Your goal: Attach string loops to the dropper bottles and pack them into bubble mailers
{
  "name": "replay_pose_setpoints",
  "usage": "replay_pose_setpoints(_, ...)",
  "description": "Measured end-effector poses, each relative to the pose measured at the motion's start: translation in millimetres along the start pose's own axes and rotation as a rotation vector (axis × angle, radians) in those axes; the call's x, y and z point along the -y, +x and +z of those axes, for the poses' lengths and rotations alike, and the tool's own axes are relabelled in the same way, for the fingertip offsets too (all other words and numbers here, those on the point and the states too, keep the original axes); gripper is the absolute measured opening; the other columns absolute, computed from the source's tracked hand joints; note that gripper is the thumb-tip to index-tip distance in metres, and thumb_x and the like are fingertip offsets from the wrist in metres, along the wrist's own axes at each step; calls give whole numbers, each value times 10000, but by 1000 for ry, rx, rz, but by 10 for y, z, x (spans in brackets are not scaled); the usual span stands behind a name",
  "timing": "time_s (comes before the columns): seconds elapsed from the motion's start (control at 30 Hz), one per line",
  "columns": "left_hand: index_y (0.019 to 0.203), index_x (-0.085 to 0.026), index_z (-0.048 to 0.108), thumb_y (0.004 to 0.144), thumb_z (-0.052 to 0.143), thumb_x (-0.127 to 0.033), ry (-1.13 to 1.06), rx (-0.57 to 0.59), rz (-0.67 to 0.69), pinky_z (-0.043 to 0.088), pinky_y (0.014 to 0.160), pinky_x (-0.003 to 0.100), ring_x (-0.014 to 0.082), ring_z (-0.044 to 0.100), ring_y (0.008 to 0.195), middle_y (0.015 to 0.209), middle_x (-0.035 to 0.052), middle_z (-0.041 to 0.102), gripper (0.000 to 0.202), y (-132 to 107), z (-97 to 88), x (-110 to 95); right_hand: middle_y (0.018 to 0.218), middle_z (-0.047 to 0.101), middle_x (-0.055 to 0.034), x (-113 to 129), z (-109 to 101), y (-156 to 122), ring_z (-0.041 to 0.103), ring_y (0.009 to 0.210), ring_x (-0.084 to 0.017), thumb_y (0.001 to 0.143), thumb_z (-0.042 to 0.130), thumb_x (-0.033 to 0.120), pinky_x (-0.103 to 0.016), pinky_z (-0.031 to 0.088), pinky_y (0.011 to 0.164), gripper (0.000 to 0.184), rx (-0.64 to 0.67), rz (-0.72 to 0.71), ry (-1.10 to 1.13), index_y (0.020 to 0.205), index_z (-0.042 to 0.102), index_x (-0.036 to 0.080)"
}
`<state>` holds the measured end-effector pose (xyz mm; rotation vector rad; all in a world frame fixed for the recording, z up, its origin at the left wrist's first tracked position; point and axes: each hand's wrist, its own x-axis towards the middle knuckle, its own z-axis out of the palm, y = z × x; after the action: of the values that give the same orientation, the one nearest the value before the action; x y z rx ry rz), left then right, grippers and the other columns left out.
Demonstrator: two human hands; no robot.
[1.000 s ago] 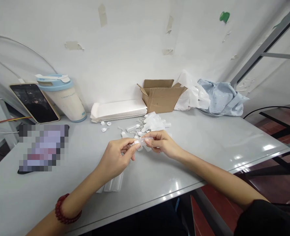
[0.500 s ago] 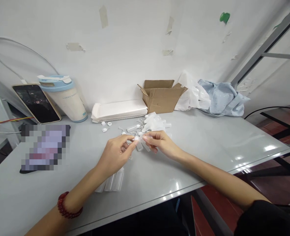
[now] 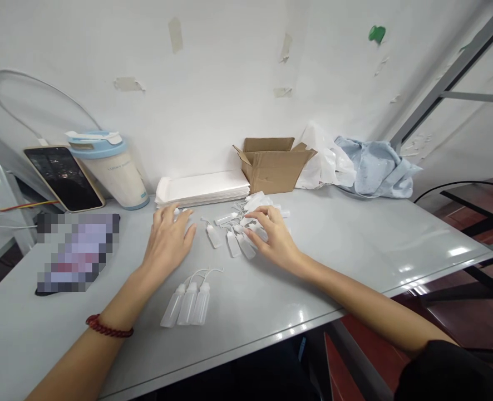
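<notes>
My left hand (image 3: pixel 169 236) is spread over the small white caps (image 3: pixel 176 211) near the back of the table, its fingers apart and partly hiding them. Over the pile of small clear plastic bottles (image 3: pixel 260 200) hovers my right hand (image 3: pixel 277 239), thumb and index finger apart, with nothing visible between them. Between the hands lie several loose bottles, among them a bottle with a thin tube tip (image 3: pixel 213 236). Closer to me, three capped bottles (image 3: pixel 189 305) with thin white tubes lie side by side.
Along the wall stand a stack of white sheets or envelopes (image 3: pixel 205 188), an open cardboard box (image 3: pixel 275 170), a white plastic bag (image 3: pixel 325 161) and a light blue cloth (image 3: pixel 375 167). At left are a tumbler (image 3: pixel 117 172), a phone (image 3: pixel 65 178) on a cable and a blurred-out item (image 3: pixel 79 250).
My hands have come apart. The left let go of the small white cap piece and moved left to the caps, opening; the right opened over the pile. The three bottles in front are uncovered.
</notes>
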<state>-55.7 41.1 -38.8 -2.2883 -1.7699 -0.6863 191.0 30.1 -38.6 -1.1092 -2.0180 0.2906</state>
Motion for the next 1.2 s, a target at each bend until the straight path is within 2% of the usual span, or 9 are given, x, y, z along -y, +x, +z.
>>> replay_pose_setpoints(0.17,1217,-123,557,904,377,-339,41,63,9,379,967,521,380,323,1276,1383,177,403,421,8,154,127,1114,495,-126,152,-13,-60,461,1051,-229,868,520,202,-424,448,892,283,3,-308,-12,1149,509,170)
replay_pose_setpoints(0.3,1164,-103,594,907,368,-357,-25,99,29,374,990,482,345,400,1226,1343,179,459,426,20,249,177,1169,513,-156,307,-16,-130,472,1055,-216,907,478,240,-385,445,912,312,225,-520,24,1186,512,104)
replay_pose_setpoints(0.43,1111,-104,614,891,379,-333,-61,88,29,382,983,479,337,424,1205,1303,171,504,395,30,272,184,1273,511,-116,406,23,-193,450,1084,-199,946,427,303,-347,419,950,343,427,-661,23,1228,536,142)
replay_pose_setpoints(0.53,1105,-106,612,883,384,-322,-67,77,25,390,973,482,338,428,1193,1298,168,507,385,34,266,182,1336,492,-76,424,55,-225,428,1105,-194,955,414,322,-329,400,964,341,513,-713,7,1225,568,182)
replay_pose_setpoints(0.63,1115,-107,604,877,389,-319,-75,78,12,403,962,470,327,441,1177,1280,169,503,384,38,268,184,1329,498,-74,411,74,-246,436,1077,-188,956,411,341,-315,394,963,341,556,-738,0,1191,606,189)
replay_pose_setpoints(0.8,1079,-111,619,873,383,-315,-103,97,-18,417,952,452,297,506,1071,1124,151,568,375,43,269,164,1260,549,-76,403,90,-256,446,1031,-180,957,408,358,-304,399,950,356,582,-742,9,1183,613,174)
replay_pose_setpoints(0.93,1042,-97,640,862,380,-279,-115,105,-7,425,941,442,294,526,1029,1069,150,596,365,47,238,112,1313,538,-54,427,101,-257,434,1049,-192,963,394,349,-303,400,944,377,598,-755,15,1198,595,133)
replay_pose_setpoints(1.1,1025,-81,647,835,361,-196,-154,110,-3,449,904,424,282,565,986,1036,153,626,362,51,193,40,1343,523,-13,487,108,-290,428,1074,-183,973,378,325,-283,405,915,358,620,-774,35,1241,575,191)
replay_pose_setpoints(1.2,1000,-81,655,825,357,-173,-172,123,6,461,879,416,276,584,958,1006,150,641,357,50,173,9,1328,535,-12,523,103,-309,439,1060,-179,979,366,324,-274,413,883,366,656,-780,25,1251,566,183)
